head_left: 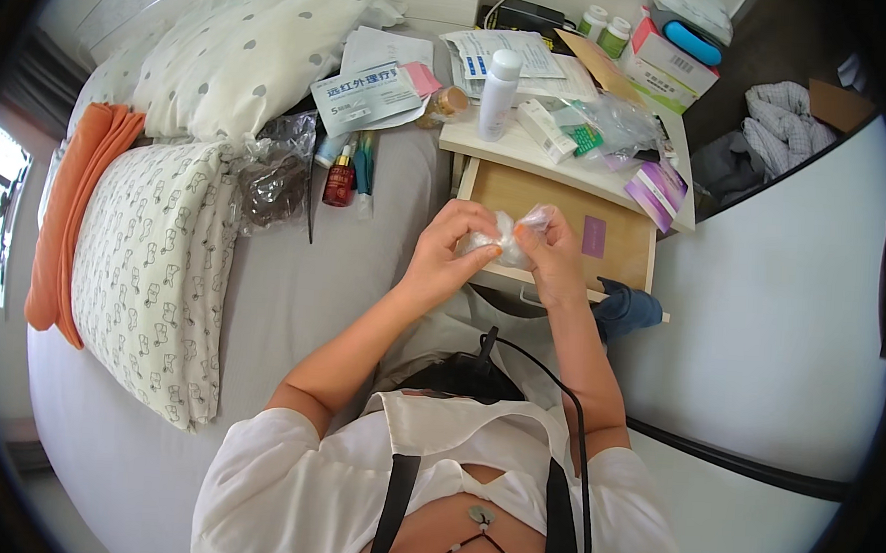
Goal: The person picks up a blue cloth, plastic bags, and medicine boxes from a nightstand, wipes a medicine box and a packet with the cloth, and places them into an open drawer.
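Both hands hold a crumpled, whitish translucent plastic bag (507, 248) in front of me, over the pulled-out drawer (619, 271). My left hand (451, 241) pinches its left side with curled fingers. On the other side, my right hand (556, 254) grips the bunched plastic between thumb and fingers. Whether anything lies inside the bag cannot be made out. A small purple card (593, 236) rests in the drawer, just right of my right hand. Dark blue cloth (628, 308) hangs at the drawer's front right corner.
On the nightstand top (460, 137) stand a white spray can (499, 94), boxes, packets and plastic bags. At left, the bed (292, 289) carries a dropper bottle (339, 179), flat packages (367, 97), a patterned quilt (153, 271) and a pillow (244, 56). A black cable (569, 393) runs past my right arm.
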Action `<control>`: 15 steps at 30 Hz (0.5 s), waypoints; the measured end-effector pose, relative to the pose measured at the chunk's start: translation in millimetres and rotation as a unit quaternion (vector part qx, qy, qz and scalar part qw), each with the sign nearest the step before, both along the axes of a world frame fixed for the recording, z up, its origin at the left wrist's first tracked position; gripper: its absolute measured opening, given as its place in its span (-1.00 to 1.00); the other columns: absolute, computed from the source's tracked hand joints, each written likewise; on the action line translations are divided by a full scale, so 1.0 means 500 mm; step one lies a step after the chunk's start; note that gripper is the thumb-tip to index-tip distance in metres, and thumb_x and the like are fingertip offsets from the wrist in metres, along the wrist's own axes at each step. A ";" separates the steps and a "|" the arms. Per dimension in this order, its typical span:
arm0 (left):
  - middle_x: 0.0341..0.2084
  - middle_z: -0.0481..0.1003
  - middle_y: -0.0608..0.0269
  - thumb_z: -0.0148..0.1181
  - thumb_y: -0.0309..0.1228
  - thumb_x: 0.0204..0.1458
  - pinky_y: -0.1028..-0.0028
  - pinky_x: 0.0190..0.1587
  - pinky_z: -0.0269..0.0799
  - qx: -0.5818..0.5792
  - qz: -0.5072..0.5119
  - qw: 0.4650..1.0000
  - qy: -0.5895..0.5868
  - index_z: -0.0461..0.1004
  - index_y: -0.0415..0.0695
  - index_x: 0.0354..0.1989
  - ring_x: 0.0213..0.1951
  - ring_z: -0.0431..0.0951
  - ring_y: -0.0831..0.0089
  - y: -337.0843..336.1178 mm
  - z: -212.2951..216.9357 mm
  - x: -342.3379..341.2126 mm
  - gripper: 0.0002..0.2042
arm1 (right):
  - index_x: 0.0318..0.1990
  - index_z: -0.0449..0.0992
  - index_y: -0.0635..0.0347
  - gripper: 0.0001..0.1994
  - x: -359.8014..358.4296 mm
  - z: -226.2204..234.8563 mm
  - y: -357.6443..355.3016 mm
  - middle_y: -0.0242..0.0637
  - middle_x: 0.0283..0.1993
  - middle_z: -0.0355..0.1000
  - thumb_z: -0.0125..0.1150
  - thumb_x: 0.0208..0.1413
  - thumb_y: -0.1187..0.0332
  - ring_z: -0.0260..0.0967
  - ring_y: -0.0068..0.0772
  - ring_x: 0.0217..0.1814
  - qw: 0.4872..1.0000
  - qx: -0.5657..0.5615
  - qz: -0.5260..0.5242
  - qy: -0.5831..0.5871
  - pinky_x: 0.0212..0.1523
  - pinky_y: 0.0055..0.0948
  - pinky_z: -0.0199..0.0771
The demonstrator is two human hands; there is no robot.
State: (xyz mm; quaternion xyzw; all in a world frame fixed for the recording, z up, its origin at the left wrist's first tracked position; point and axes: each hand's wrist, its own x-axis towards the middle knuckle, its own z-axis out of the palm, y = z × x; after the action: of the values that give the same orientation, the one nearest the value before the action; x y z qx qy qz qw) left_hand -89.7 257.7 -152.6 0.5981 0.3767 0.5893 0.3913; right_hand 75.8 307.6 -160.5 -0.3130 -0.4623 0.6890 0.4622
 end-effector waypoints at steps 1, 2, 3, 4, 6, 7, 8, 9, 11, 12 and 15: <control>-0.14 0.31 0.13 0.18 -0.59 -0.21 0.45 -0.04 0.24 -0.041 0.004 0.999 -0.022 0.39 -0.20 -0.25 -0.09 0.32 0.33 0.002 0.003 0.001 -0.73 | -0.23 0.32 0.15 -0.80 -0.003 0.003 -0.002 -0.43 -0.31 0.36 0.17 -0.01 0.44 0.32 -0.64 -0.25 1.000 -0.001 0.003 -0.001 -0.23 -0.62 0.32; -0.14 0.31 0.13 0.18 -0.59 -0.21 0.45 -0.04 0.24 -0.042 0.005 0.999 -0.023 0.39 -0.20 -0.25 -0.09 0.32 0.33 0.005 0.008 -0.002 -0.73 | -0.23 0.31 0.15 -0.78 -0.007 0.010 -0.005 -0.43 -0.32 0.35 0.18 -0.02 0.45 0.30 -0.65 -0.27 1.000 0.006 0.004 -0.006 -0.23 -0.64 0.30; -0.13 0.29 0.15 0.18 -0.61 -0.19 0.48 -0.04 0.23 -0.039 0.004 0.999 -0.012 0.36 -0.20 -0.23 -0.08 0.30 0.39 0.009 0.014 -0.004 -0.72 | -0.22 0.30 0.15 -0.76 -0.010 0.016 -0.007 -0.44 -0.33 0.34 0.19 -0.04 0.46 0.29 -0.67 -0.28 1.000 0.012 0.004 -0.011 -0.22 -0.66 0.28; -0.11 0.27 0.18 0.17 -0.62 -0.17 0.51 -0.04 0.21 -0.036 0.001 0.999 0.000 0.34 -0.19 -0.20 -0.06 0.28 0.45 0.011 0.017 -0.006 -0.70 | -0.22 0.30 0.15 -0.76 -0.010 0.019 -0.006 -0.44 -0.33 0.34 0.19 -0.04 0.46 0.29 -0.67 -0.28 1.000 0.011 0.004 -0.011 -0.22 -0.66 0.28; -0.12 0.30 0.18 0.18 -0.62 -0.18 0.51 -0.08 0.24 -0.040 -0.010 0.998 0.041 0.34 -0.19 -0.24 -0.10 0.31 0.44 0.013 0.015 -0.009 -0.72 | -0.18 0.28 0.17 -0.72 -0.008 0.023 -0.001 -0.42 -0.29 0.32 0.19 -0.06 0.50 0.26 -0.67 -0.26 1.000 -0.009 0.021 -0.011 -0.21 -0.66 0.28; -0.14 0.32 0.19 0.19 -0.62 -0.19 0.51 -0.12 0.27 -0.040 -0.025 0.996 0.082 0.34 -0.19 -0.28 -0.13 0.34 0.42 0.017 0.015 -0.008 -0.74 | -0.18 0.28 0.17 -0.72 -0.009 0.022 0.000 -0.42 -0.29 0.32 0.19 -0.06 0.50 0.26 -0.67 -0.26 1.000 -0.009 0.014 -0.012 -0.21 -0.66 0.28; -0.14 0.32 0.19 0.19 -0.62 -0.19 0.51 -0.12 0.27 -0.039 -0.033 0.995 0.080 0.34 -0.19 -0.28 -0.13 0.34 0.42 0.018 0.016 -0.008 -0.74 | -0.16 0.27 0.18 -0.70 -0.016 0.018 0.000 -0.41 -0.28 0.30 0.19 -0.06 0.51 0.25 -0.66 -0.24 1.000 0.008 -0.009 -0.021 -0.21 -0.66 0.28; -0.16 0.35 0.17 0.20 -0.62 -0.21 0.47 -0.17 0.31 -0.021 -0.007 0.987 0.160 0.33 -0.20 -0.31 -0.17 0.38 0.35 0.015 0.020 -0.007 -0.75 | -0.14 0.26 0.19 -0.68 -0.022 0.013 0.001 -0.40 -0.26 0.29 0.18 -0.07 0.53 0.24 -0.66 -0.23 0.999 0.026 -0.033 -0.030 -0.21 -0.65 0.28; -0.19 0.37 0.15 0.20 -0.61 -0.22 0.43 -0.21 0.35 0.002 0.009 0.973 0.232 0.32 -0.21 -0.34 -0.21 0.42 0.28 0.014 0.024 -0.002 -0.76 | -0.13 0.26 0.19 -0.67 -0.024 0.001 0.006 -0.40 -0.26 0.28 0.17 -0.07 0.54 0.24 -0.66 -0.21 0.998 0.024 -0.044 -0.044 -0.20 -0.65 0.28; -0.23 0.38 0.13 0.20 -0.61 -0.23 0.38 -0.25 0.37 0.051 0.036 0.956 0.288 0.31 -0.21 -0.34 -0.24 0.42 0.21 0.016 0.024 0.001 -0.75 | -0.12 0.25 0.20 -0.67 -0.022 -0.002 0.009 -0.40 -0.25 0.26 0.16 -0.08 0.55 0.23 -0.66 -0.20 0.997 0.022 -0.046 -0.053 -0.20 -0.65 0.28; -0.31 0.39 0.08 0.18 -0.63 -0.24 0.27 -0.27 0.37 0.097 0.045 0.935 0.339 0.30 -0.19 -0.29 -0.26 0.41 0.08 0.031 0.023 0.010 -0.71 | -0.11 0.26 0.20 -0.67 -0.015 0.006 0.025 -0.41 -0.27 0.26 0.13 -0.07 0.56 0.24 -0.66 -0.23 0.992 0.028 -0.073 -0.095 -0.22 -0.65 0.29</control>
State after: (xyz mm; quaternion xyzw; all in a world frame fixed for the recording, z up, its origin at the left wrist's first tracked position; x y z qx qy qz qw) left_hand -84.7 273.3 -140.9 0.7798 0.4547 0.4021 0.1533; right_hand 68.1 320.1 -157.7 -0.3970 -0.4994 0.6074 0.4733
